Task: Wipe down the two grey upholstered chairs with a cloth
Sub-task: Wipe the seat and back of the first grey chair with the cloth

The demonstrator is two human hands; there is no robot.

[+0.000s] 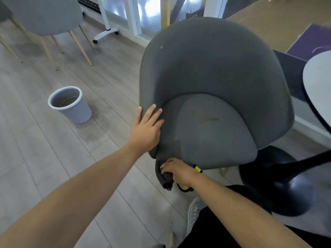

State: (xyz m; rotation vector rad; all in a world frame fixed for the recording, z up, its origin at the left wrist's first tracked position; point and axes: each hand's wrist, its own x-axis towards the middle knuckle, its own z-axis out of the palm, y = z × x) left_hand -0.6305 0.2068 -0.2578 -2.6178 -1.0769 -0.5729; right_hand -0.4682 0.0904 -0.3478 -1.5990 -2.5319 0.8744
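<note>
Head view: looks down on one grey chair, with both bare arms reaching in from the bottom edge.
Near chair (215,72): a dark grey upholstered shell with a curved back; it fills the middle of the picture and stands on the wood-plank floor (53,158).
Seat cushion (211,133): a rounded pad inside the near chair's shell, with a faint brownish mark near its middle.
Left hand (146,129): lies flat on the near chair's left rim, fingers straight and spread, thumb on the outer side of the rim.
Right hand (177,171): at the near chair's front left corner, just under the seat's front edge, fingers curled tight round the cloth.
Cloth (163,179): grey and bunched, pressed against the underside of that corner, with one end hanging below the fist.
Yellow-and-black piece (184,187): shows under the right wrist; I cannot tell if it belongs to the cloth.
Far chair (44,15): lighter grey on pale wooden legs, well apart from the near chair to its upper left.
Bin (71,104): a grey round bin with a white rim, on the floor left of the near chair.
Table (318,86): a white top on a black pedestal, just right of the near chair.
Shoe (194,212): pale, on the floor in front of the near chair.
</note>
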